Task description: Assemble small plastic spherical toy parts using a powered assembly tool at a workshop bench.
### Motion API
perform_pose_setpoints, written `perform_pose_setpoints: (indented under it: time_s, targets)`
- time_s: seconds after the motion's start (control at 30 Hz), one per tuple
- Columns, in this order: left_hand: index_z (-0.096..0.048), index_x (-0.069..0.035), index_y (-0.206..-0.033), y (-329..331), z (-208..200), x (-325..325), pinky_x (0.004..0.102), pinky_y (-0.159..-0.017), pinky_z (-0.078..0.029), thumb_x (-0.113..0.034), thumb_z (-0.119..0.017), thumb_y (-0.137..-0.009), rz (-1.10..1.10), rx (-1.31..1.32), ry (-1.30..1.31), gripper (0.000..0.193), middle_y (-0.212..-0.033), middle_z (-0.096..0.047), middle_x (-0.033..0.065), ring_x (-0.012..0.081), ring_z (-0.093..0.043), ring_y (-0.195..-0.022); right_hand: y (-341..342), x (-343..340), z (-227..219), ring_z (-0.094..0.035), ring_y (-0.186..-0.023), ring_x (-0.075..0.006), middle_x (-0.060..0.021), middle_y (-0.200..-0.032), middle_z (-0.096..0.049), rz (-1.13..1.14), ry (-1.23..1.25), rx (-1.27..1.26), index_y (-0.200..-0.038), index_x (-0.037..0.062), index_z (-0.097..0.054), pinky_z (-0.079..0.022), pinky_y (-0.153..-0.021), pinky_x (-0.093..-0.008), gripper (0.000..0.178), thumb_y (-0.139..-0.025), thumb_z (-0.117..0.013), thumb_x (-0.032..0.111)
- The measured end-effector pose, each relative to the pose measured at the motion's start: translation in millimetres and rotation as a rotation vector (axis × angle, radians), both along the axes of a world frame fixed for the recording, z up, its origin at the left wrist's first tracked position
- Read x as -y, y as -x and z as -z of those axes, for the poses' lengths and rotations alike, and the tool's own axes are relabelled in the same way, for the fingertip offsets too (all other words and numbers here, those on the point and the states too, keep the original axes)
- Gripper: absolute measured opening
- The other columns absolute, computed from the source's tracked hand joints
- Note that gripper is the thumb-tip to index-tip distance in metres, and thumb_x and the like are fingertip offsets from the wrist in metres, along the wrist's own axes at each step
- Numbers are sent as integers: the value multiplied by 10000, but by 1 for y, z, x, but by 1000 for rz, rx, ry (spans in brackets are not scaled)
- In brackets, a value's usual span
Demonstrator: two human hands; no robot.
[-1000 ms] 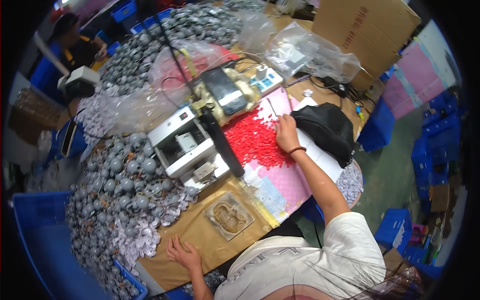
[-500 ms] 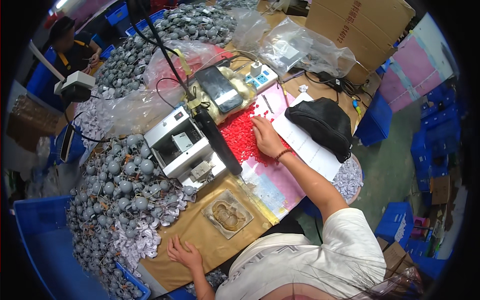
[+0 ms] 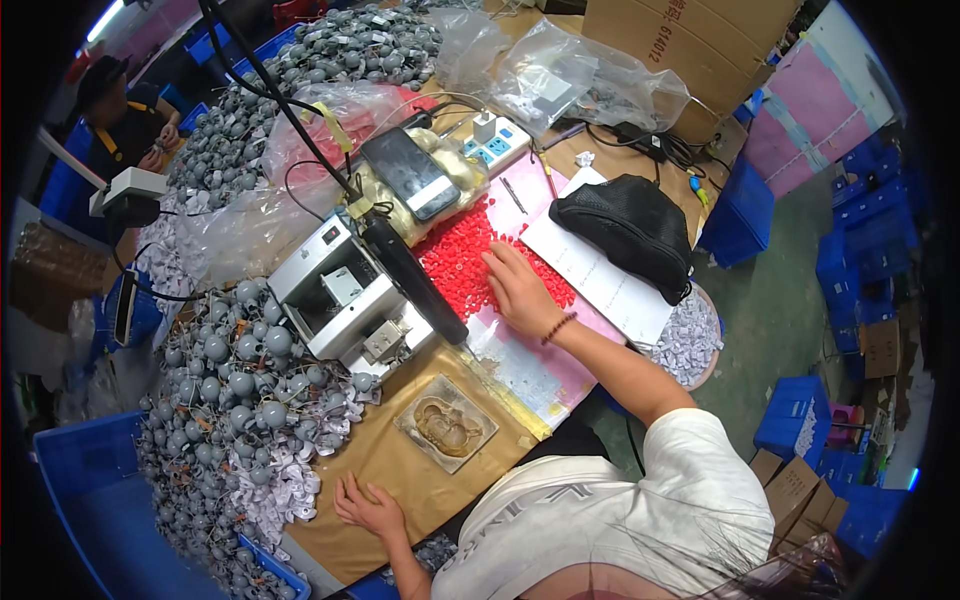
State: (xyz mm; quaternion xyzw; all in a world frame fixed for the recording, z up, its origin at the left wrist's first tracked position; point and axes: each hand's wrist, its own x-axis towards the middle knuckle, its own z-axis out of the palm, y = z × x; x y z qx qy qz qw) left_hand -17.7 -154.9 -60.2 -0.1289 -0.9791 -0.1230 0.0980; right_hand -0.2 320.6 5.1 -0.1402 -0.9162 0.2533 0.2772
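My right hand [image 3: 522,293] lies over the pile of small red plastic pieces [image 3: 452,262], fingers stretched out and palm down. Whether any piece is under its fingertips is hidden. On the brown-covered tabletop [image 3: 345,555] rests my left hand [image 3: 370,510], its fingers apart and holding nothing, beside the heap of round grey parts with wires and white tags [image 3: 272,414]. Between my hands, a square plate with a brown moulded hollow [image 3: 446,423] lies flat. A white machine with an open top [image 3: 345,290] stands behind it, a black bar along its right side.
A phone [image 3: 410,172] lies on a plastic-wrapped bundle near a power strip [image 3: 498,146]. A black mesh pouch [image 3: 630,235] sits on white paper [image 3: 590,270]. Blue bins [image 3: 740,215] and a cardboard box [image 3: 690,50] stand around. A co-worker [image 3: 125,125] sits at far left.
My right hand has drawn slightly nearer across the red pieces, with more of them showing to its right. The whole view has shifted a little. My left hand stays in place.
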Motion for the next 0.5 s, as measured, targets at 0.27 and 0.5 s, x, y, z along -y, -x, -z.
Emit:
perform_pose_setpoints:
  time_s: [0.27,0.5]
  targets:
    - [-597,-92,-1318,-1,0,-3,556,-1096,-271,-249,-569,-908,0,12,-6,440,-1399,-511,159,383,-424,-1305,-129,10,26,-457,-1318,-442,-293,-1397,-477,167,73,159,-1358,-90,-479,-374,-1128,-469,431,-949,-546,27]
    - [-593,-85,-1318,0,-3,-3,555,-1090,-272,-228,-571,-913,15,17,-18,430,-1401,-509,158,380,-421,-1309,-174,23,32,-421,-1341,-468,-323,-1410,-454,235,22,289,-1375,-134,-429,-326,-1155,-492,496,-933,-556,51]
